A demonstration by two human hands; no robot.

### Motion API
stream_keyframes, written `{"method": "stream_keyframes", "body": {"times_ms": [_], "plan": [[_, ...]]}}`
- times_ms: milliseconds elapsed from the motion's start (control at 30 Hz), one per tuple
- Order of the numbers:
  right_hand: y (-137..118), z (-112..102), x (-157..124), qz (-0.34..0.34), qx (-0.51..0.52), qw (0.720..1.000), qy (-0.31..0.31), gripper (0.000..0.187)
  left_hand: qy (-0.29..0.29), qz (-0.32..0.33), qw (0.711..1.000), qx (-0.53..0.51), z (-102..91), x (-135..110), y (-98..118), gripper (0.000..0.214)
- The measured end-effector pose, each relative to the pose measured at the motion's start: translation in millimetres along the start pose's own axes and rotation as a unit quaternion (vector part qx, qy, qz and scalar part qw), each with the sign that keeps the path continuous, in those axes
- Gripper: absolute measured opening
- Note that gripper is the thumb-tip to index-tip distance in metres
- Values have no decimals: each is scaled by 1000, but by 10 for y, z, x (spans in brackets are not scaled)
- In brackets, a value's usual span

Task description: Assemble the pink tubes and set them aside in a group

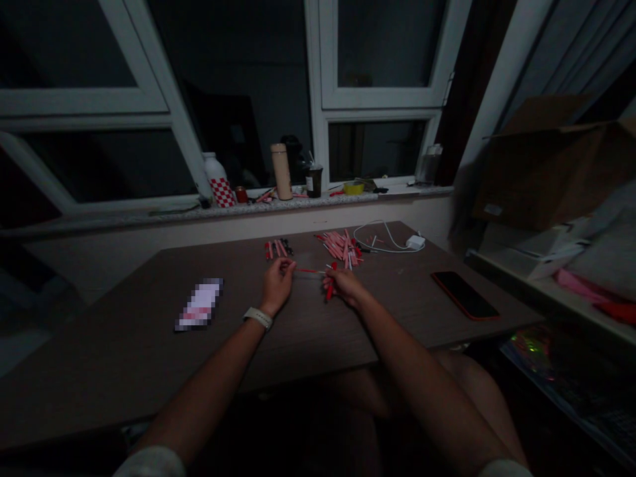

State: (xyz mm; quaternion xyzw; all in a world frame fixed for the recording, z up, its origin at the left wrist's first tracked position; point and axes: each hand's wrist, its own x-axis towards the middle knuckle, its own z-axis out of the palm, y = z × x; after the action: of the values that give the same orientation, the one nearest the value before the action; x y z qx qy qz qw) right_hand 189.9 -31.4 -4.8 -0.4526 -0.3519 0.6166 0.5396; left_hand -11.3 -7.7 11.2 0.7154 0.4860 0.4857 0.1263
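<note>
While in left hand (277,286), thin red stick (311,270) touching right hand (345,285)

Text log | you could read nothing in view | the packet (199,304) on the table: you saw it pixelated | the cup label (314,182) on the sill: too small

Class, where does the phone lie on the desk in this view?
In the head view, the phone lies near the desk's right edge, right of the right hand and below the white charger.
</note>
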Motion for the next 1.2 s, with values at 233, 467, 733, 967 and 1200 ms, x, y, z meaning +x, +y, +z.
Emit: {"method": "stream_keyframes", "body": {"times_ms": [233,467,733,967,1200], "plan": [[9,-24,16,-17,2,1000,6,22,39,4,995,-90,79,33,-142,29],[-20,-18,-1,-26,5,1000,17,26,46,10,991,-127,116,48,-222,29],[-31,1,-9,-23,9,1000,13,26,28,22,991,-126,122,54,-210,27],[-39,2,-15,-34,20,999,16,25,46,16,991,-126,104,59,-227,26],[-34,6,-13,-38,-1,999,14,26,10,46,993,-104,103,40,-199,26]]}}
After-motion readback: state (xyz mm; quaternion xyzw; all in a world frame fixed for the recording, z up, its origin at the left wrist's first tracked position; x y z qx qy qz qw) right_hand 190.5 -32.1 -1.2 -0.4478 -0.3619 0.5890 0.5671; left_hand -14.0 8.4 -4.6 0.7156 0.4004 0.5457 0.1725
